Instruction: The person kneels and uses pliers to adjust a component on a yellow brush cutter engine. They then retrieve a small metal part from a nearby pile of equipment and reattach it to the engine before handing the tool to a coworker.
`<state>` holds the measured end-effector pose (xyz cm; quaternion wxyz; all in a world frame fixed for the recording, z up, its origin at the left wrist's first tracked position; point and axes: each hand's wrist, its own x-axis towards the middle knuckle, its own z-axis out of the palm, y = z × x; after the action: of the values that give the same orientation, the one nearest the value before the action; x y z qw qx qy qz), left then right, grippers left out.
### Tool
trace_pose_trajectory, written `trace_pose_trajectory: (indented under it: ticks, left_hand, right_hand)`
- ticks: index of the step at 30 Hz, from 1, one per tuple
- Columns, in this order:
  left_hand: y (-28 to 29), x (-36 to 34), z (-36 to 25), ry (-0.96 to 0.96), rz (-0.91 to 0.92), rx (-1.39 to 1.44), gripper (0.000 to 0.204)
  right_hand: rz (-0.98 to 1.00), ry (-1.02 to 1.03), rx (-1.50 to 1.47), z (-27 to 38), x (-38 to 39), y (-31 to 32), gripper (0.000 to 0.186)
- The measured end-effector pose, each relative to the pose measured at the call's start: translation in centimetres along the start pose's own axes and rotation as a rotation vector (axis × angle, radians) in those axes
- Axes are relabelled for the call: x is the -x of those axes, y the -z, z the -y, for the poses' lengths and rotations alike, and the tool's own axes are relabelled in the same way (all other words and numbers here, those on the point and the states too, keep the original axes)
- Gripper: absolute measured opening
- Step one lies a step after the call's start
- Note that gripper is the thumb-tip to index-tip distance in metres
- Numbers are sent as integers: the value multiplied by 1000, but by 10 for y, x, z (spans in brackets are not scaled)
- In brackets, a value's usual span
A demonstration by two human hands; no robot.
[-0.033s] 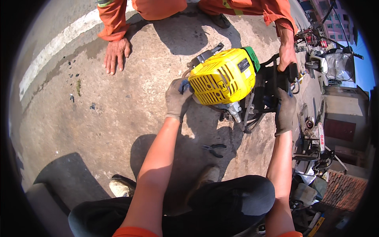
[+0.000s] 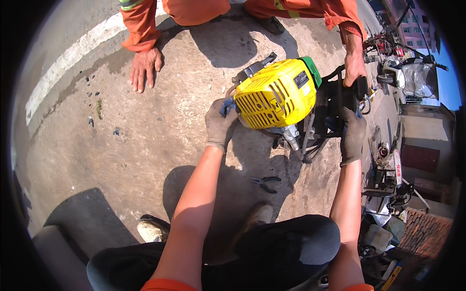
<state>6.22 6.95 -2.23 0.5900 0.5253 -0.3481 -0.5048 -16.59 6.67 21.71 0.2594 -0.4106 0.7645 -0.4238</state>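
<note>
A yellow small engine with a green cap and a black frame lies over the concrete in the middle. My left hand, in a grey glove, is closed on the engine's left side. My gloved right hand is closed on the black frame at the right, its fingertips partly hidden. A co-worker's bare hand holds that frame farther back; the co-worker's other hand rests on the ground at the back left. Black-handled pliers lie on the concrete below the engine.
The co-worker in orange clothing crouches opposite me. Along the right are a parked scooter, machine parts, plastic containers and stacked bricks. A painted white line crosses the ground at the far left.
The whole picture has shifted very slightly to the right. The hands and the engine keep the same positions relative to each other.
</note>
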Motion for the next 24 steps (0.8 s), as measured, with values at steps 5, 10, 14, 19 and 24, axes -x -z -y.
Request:
trace_pose_trajectory:
  ticks: [5,10,14,19,24]
  left_hand:
    - [4,10,-20,253,-164,590,21]
    - [39,0,-26,257,-286,667,16]
    - [58,-5,-38,259,-215,841,18]
    - [70,-12,-56,279,-194,948,21]
    - [76,-15,-76,294,-175,927,24]
  right_hand:
    - [-13,7,50,5,2,-5,27]
    - [-12,5,58,4,-1,-2,27]
    - [-29,-24,54,6,0,-2,29]
    - [2,10,57,2,0,-1,28]
    - [-10,51,170,4,1,2,31]
